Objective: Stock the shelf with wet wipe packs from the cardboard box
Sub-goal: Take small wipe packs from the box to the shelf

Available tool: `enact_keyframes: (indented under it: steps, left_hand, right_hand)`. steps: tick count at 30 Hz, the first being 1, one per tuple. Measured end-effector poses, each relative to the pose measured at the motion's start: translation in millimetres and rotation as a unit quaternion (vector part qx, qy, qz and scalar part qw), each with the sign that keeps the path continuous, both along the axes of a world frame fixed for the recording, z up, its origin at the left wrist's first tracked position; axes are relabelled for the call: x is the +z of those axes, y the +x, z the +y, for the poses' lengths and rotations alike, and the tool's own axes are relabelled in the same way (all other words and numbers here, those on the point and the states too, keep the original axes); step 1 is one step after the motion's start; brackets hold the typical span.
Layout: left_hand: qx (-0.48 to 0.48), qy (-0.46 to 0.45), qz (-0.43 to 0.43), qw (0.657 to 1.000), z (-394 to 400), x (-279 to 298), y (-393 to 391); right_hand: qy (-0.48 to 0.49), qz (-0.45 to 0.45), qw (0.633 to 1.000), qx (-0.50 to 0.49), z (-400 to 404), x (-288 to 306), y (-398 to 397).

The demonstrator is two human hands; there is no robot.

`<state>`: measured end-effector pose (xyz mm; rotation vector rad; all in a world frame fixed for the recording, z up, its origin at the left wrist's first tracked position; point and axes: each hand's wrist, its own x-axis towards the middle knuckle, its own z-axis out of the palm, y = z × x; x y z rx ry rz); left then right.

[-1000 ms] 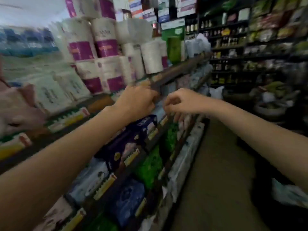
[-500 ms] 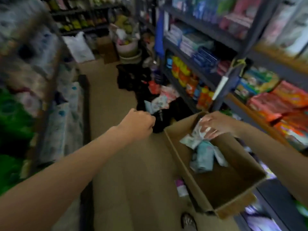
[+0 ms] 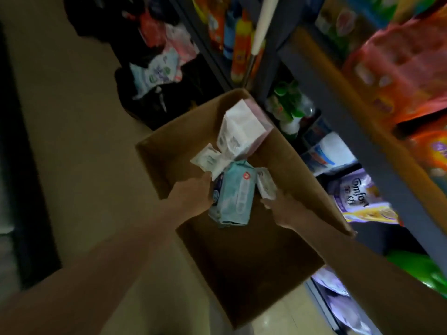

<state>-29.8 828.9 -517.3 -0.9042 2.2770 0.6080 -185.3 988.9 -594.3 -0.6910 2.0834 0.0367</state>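
Below, at the centre of the frame, an open brown cardboard box sits on a pale beige tiled floor in a dim shop aisle. Inside it lie a few soft plastic packs: a light blue wet wipe pack in the middle, a white and pink pack leaning against the far wall, and two small white packs beside the blue one. Both bare arms reach into the box. The left hand grips the left edge of the blue pack; the right hand touches its right side by a small white pack, though how its fingers close cannot be told. Along the right of the frame, dark metal shelving holds bright orange bags, bottles and a purple pouch. Dark bags crowd the floor at upper centre
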Motion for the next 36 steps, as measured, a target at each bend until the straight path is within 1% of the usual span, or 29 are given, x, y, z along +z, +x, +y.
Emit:
enact_keyframes:
  steps: [1,2,4,5,6,7,8,9,10,11,13,14,15,16,18,20,21,24,26,29,32,33,36]
  left_hand:
    - [0.068,0.042,0.001,0.997,-1.7,-19.6,-5.4]
    - [0.126,0.073,0.006,0.989,-2.4,-36.8,-10.3]
    - [0.197,0.085,0.009,0.977,-7.1,-68.9,-21.0]
    - [0.238,0.084,0.004,0.968,-10.0,-78.8,-27.2]
    - [0.285,0.097,0.016,0.954,-12.9,-87.7,-33.7]
    - [0.348,0.132,0.051,0.927,-13.4,-93.1,-42.1]
    - [0.432,0.181,0.093,0.879,-12.5,-96.4,-51.4]
    - [0.518,0.230,0.125,0.814,-11.9,-97.9,-59.8]
    - [0.581,0.260,0.146,0.757,-12.9,-100.8,-65.9]
    - [0.624,0.281,0.157,0.712,-13.5,-103.6,-70.3]
    - [0.681,0.296,0.179,0.646,-12.2,-109.3,-73.8]
    - [0.700,0.279,0.201,0.626,-11.0,-111.2,-73.7]
    - [0.715,0.250,0.224,0.613,-10.7,-112.6,-72.7]
    - [0.721,0.222,0.244,0.610,-11.3,-115.3,-69.6]
    - [0.715,0.181,0.258,0.624,-11.0,-108.5,-63.2]
    - [0.710,0.153,0.267,0.634,-14.2,-90.7,-54.1]
    - [0.701,0.142,0.271,0.644,-16.2,-78.6,-48.0]
    - [0.654,0.153,0.281,0.686,-23.1,-34.9,-23.8]
    - [0.622,0.166,0.312,0.698,-27.9,2.3,-3.9]
    - [0.585,0.154,0.369,0.706,-40.1,65.6,36.1]
    - [0.533,0.129,0.424,0.721,-55.6,126.6,89.1]
    - [0.520,0.127,0.441,0.720,-60.3,147.5,107.3]
    - [0.520,0.121,0.486,0.692,-73.2,203.3,165.9]
  right_hand:
    - [-0.014,0.007,0.999,-0.036,-3.6,-12.0,-1.1]
    - [-0.020,0.026,0.999,-0.037,-6.0,-27.1,-2.3]
    - [0.007,0.044,0.999,0.001,-11.8,-48.7,-5.5]
    - [0.019,0.048,0.998,0.039,-15.0,-56.8,-7.1]
    - [0.027,0.050,0.994,0.091,-19.6,-59.4,-8.2]
    - [0.029,0.050,0.990,0.129,-22.6,-61.3,-10.2]
    - [0.024,0.053,0.988,0.145,-25.1,-60.7,-12.6]
    - [0.019,0.059,0.988,0.140,-26.7,-59.6,-13.7]
    - [-0.002,0.077,0.988,0.131,-28.2,-57.2,-14.9]
    - [-0.036,0.099,0.988,0.110,-29.1,-55.7,-16.2]
    - [-0.086,0.146,0.982,0.082,-30.6,-54.7,-20.6]
    - [-0.107,0.158,0.980,0.056,-32.7,-52.0,-23.9]
    - [-0.119,0.156,0.980,0.026,-34.1,-50.9,-27.2]
    - [-0.123,0.147,0.981,-0.003,-37.2,-46.0,-28.6]
    - [-0.120,0.124,0.984,-0.031,-46.4,-27.2,-26.7]
    - [-0.141,0.110,0.983,-0.029,-58.8,-4.4,-24.1]
    - [-0.150,0.096,0.984,-0.029,-66.2,8.8,-22.6]
    - [-0.178,-0.019,0.983,-0.049,-93.1,57.4,-14.9]
    - [-0.201,-0.093,0.973,-0.063,-111.5,94.8,-5.4]
    - [-0.250,-0.135,0.957,-0.055,-135.5,157.2,16.3]
    - [-0.324,-0.208,0.921,-0.060,-156.5,211.8,50.9]
    - [-0.339,-0.230,0.910,-0.058,-162.9,226.5,66.3]
    - [-0.377,-0.279,0.881,-0.056,-176.3,266.7,125.0]
